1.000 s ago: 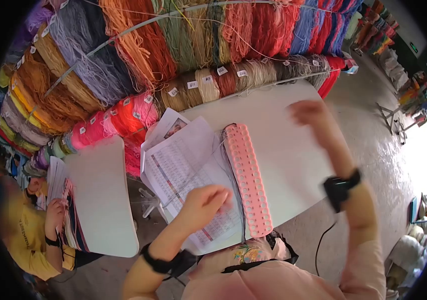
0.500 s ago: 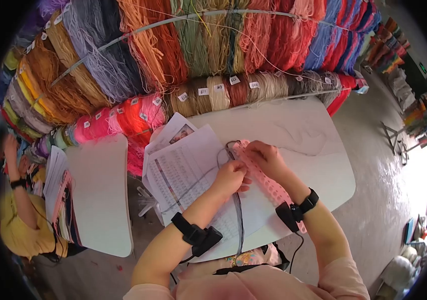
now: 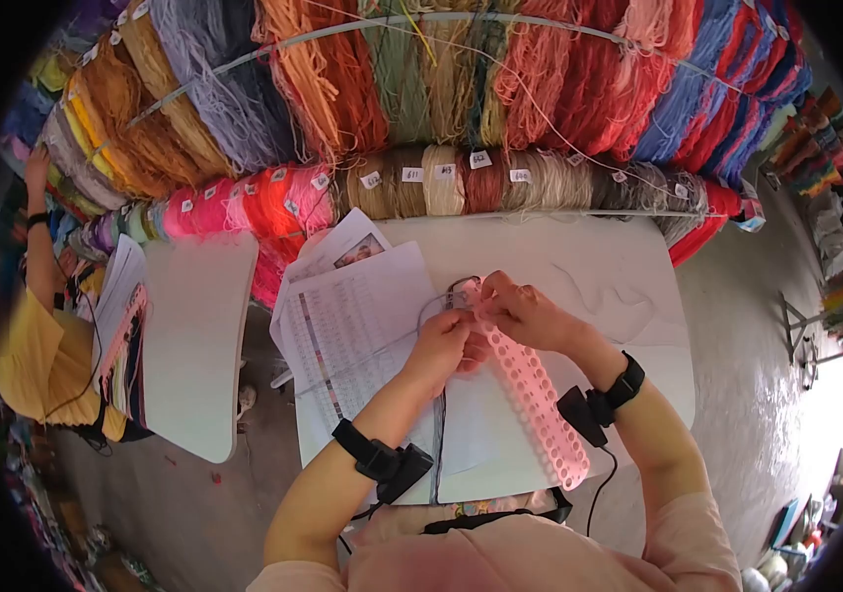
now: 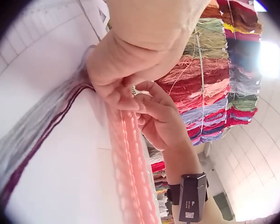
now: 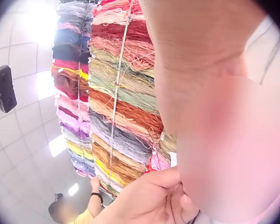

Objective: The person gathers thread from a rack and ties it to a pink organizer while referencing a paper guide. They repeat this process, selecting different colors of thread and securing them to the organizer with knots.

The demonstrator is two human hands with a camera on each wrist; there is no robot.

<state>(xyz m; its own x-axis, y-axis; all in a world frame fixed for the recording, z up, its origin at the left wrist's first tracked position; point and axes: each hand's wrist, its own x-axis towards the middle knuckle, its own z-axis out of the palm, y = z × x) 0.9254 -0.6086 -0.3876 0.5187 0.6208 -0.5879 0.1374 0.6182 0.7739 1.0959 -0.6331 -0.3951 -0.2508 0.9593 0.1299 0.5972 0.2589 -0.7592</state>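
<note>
A long pink thread holder [image 3: 535, 395] with rows of holes slants across the white table. My left hand [image 3: 444, 347] pinches its far end, fingertips close against the right hand's in the left wrist view. My right hand [image 3: 532, 314] bends over the same end from the right, thumb and fingers pinched at the holder. I cannot tell if a strand lies between those fingertips. Grey and maroon threads [image 4: 51, 123] trail from beneath the left hand. In the head view a dark thread bundle [image 3: 438, 444] runs down toward the body.
Printed charts [image 3: 352, 326] lie left of the hands on the white table [image 3: 638, 395]. A loose thin strand [image 3: 609, 294] curls at the right. Numbered yarn skeins [image 3: 441, 183] hang behind. Another person in a yellow shirt [image 3: 41, 360] is at a second table [image 3: 194, 345].
The right hand came in from the far right, and both hands met at the holder's far end. The holder has swung slantwise. The thread bundle has shifted left.
</note>
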